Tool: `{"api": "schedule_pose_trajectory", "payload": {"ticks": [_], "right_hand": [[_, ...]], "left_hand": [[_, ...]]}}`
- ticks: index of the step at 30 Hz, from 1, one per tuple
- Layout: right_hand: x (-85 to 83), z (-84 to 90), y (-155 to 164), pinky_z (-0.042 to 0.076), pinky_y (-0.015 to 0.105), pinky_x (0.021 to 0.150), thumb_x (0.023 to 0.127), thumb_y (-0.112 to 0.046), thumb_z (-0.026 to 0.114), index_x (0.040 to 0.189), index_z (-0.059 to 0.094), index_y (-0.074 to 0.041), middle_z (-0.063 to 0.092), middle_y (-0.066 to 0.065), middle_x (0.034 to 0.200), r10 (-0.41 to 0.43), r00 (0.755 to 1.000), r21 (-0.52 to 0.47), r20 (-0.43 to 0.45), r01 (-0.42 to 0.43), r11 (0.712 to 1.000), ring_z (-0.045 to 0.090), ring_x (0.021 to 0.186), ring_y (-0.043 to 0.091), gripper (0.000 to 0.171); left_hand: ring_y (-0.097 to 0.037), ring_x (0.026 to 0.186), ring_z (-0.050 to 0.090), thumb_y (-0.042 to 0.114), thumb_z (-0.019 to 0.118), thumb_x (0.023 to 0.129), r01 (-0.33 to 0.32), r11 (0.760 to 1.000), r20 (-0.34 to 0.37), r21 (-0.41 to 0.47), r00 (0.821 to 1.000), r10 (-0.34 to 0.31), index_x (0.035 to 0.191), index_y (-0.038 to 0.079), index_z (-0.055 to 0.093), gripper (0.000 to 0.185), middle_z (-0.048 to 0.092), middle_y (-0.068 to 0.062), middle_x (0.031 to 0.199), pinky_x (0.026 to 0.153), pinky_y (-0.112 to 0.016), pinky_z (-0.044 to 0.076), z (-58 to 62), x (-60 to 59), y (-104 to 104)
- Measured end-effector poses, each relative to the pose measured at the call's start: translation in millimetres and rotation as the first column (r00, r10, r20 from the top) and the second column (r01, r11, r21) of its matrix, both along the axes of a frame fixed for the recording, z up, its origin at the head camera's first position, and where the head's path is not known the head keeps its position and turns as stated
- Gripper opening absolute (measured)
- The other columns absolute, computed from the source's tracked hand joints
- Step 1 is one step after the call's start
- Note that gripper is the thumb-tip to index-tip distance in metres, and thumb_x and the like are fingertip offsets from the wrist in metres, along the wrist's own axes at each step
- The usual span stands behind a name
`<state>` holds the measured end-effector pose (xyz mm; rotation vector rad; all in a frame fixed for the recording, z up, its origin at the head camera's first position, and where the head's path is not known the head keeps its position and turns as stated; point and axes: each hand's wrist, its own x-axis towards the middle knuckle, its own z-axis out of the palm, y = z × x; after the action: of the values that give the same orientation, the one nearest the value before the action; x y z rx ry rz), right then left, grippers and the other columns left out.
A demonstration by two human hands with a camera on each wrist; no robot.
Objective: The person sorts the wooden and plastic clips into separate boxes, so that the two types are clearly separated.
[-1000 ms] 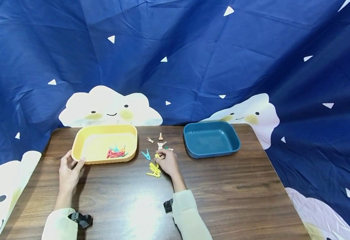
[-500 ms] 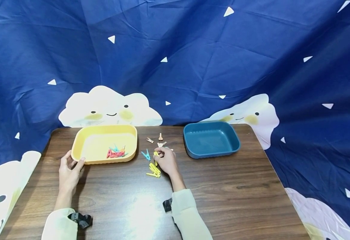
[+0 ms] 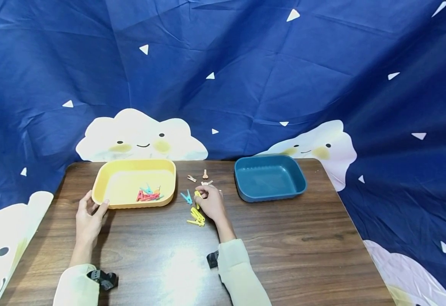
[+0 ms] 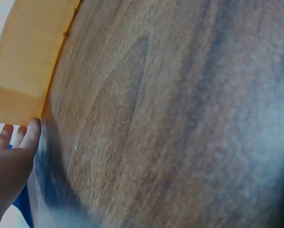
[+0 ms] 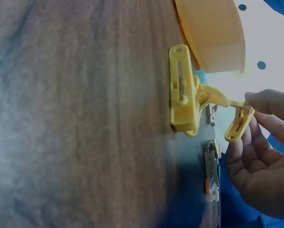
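Right hand (image 3: 212, 205) pinches a yellow clip (image 5: 240, 123) between thumb and fingers, over the middle of the desk (image 3: 292, 246), just beside a light blue clip (image 3: 187, 196); whether the yellow one touches the wood is hard to tell. Left hand (image 3: 88, 219) holds the near left corner of the yellow tray (image 3: 121, 187), its thumb at the front wall and its fingers round the side. Inside that tray, towards its right end, red clips (image 3: 148, 196) lie heaped with blue ones and an orange one. Nearer the person than the pinched clip, a small pile of yellow clips (image 3: 197, 217) rests on the desk. Beyond the right hand are wooden clips (image 3: 192, 178), some of them partly hidden by it. To the right stands a dark blue tray (image 3: 272, 196), well apart from the yellow tray. Behind everything hangs a blue curtain (image 3: 242, 80) printed with smiling white clouds and small pale triangles
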<state>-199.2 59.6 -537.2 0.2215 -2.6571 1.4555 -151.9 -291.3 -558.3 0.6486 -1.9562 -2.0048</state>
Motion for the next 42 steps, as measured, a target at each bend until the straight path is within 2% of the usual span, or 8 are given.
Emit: {"api": "schedule_pose_trajectory", "payload": {"ticks": [5,14,19,28,37,42], "right_hand": [[-2.5,4.1,-3,0.050,0.026,0.075,0.084,-0.006,0.079,0.109,0.076,-0.004,0.069,0.004,0.094,0.001,1.000,0.041,0.000,-0.001,0.999,0.064,0.082,0.018,0.025],[-6.6,10.6,-9,0.050,0.032,0.081,0.086,-0.007,0.079,0.110,0.076,-0.005,0.068,0.005,0.095,0.009,1.000,0.047,0.002,-0.009,0.999,0.066,0.086,0.024,0.025],[-8.2,11.9,-14,0.052,0.028,0.076,0.087,-0.005,0.078,0.111,0.076,-0.002,0.068,0.006,0.096,0.027,1.000,0.017,-0.011,-0.027,1.000,0.064,0.084,0.020,0.025],[-9.3,14.7,-24,0.050,0.024,0.075,0.087,-0.007,0.078,0.112,0.076,-0.004,0.066,0.003,0.096,0.041,0.999,0.008,0.005,-0.041,0.999,0.063,0.085,0.019,0.025],[-12.9,24.7,-36,0.049,0.024,0.075,0.088,-0.009,0.079,0.112,0.076,-0.007,0.064,0.001,0.097,0.058,0.998,0.023,0.015,-0.059,0.998,0.060,0.085,0.014,0.024],[-13.8,29.6,-42,0.049,0.024,0.075,0.089,-0.012,0.078,0.113,0.076,-0.009,0.065,0.001,0.099,0.065,0.997,0.032,0.035,-0.066,0.997,0.063,0.090,0.021,0.024]], "left_hand": [[-0.017,0.126,0.047,0.004,0.065,0.097,-0.003,1.000,0.005,0.004,1.000,0.003,0.158,0.010,0.032,0.069,0.043,-0.011,0.146,0.078,-0.006,0.050,-0.8,0.2,0],[-0.014,0.121,0.049,0.005,0.066,0.097,-0.005,1.000,0.002,-0.023,1.000,0.005,0.157,0.009,0.033,0.069,0.045,-0.008,0.142,0.079,-0.005,0.049,-1.3,-0.8,0],[-0.016,0.125,0.048,0.006,0.066,0.097,-0.003,0.999,0.013,-0.035,1.000,0.003,0.158,0.010,0.031,0.070,0.043,-0.011,0.146,0.079,-0.005,0.049,-1.6,-1.2,0],[-0.019,0.126,0.046,0.005,0.066,0.097,-0.004,1.000,0.010,-0.026,1.000,0.004,0.158,0.010,0.031,0.071,0.042,-0.013,0.147,0.080,-0.005,0.049,-2.8,-0.6,-1],[-0.015,0.120,0.049,0.003,0.067,0.096,-0.011,1.000,-0.024,0.005,1.000,0.012,0.157,0.007,0.033,0.069,0.047,-0.006,0.139,0.079,-0.006,0.049,-0.5,0.6,0],[-0.013,0.117,0.050,0.002,0.067,0.096,-0.017,1.000,-0.035,0.013,0.999,0.017,0.156,0.006,0.034,0.068,0.049,-0.002,0.134,0.079,-0.006,0.050,-0.1,1.1,1]]}}
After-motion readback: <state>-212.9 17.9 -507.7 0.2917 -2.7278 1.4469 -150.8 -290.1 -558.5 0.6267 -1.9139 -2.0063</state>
